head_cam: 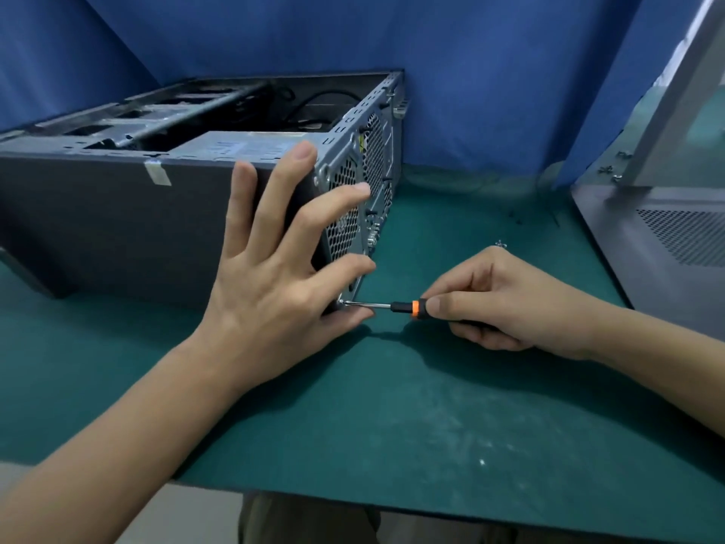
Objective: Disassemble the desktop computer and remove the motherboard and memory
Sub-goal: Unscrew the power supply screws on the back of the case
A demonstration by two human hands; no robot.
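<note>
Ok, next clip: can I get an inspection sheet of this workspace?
Surface: green mat, pale scuffs near the front.
Job's things: dark grey desktop computer case on its side, top open; black-and-orange screwdriver, tip at a screw on the lower rear corner.
Clutter: grey metal panels at right; small metal piece on the mat.
Grips: left grip spread open, pressing the case's rear corner; right grip holds the screwdriver handle.
Cables: black cables inside the case.
Surroundings: blue curtain backdrop.

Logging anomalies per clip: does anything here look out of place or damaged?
Minor only: a tape strip stuck over the computer case's top edge, and what looks like a loose screw on the green mat beyond the right hand. No damage shows.
</note>
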